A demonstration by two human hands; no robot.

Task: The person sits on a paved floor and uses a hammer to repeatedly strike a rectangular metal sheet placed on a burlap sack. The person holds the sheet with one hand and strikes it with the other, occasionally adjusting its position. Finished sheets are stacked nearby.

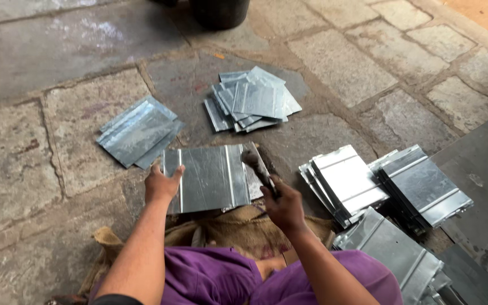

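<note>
One ribbed metal sheet (207, 178) lies flat on the stone floor (24, 164), just ahead of the person's knees, its near edge over a piece of burlap sacking (238, 226). Grey, galvanised look, rectangular, two raised ridges running front to back; surface dull with light streaks.

Left hand (162, 183): grip pressed down on the sheet's left edge, thumb over the top, pinning it. Right hand (283, 206): grip closed round the handle of a hammer (258, 166), head raised over the sheet's right edge. Whether the head touches the metal, cannot tell.

Progress, judged from the piles: work looks partway through. Two loose heaps of smaller sheets on the floor beyond — left heap (136, 131) near the left hand, far heap (252, 100) fanned out, well apart from the worked piece. To the right, neater stacks of ridged sheets (348, 181), a darker stack (425, 186) beside them, another stack (393, 251) close to the right knee. Which piles are finished and which wait, cannot tell.

Dark bucket base (218, 12) at top edge. Purple clothing (210, 279) over the lap.
</note>
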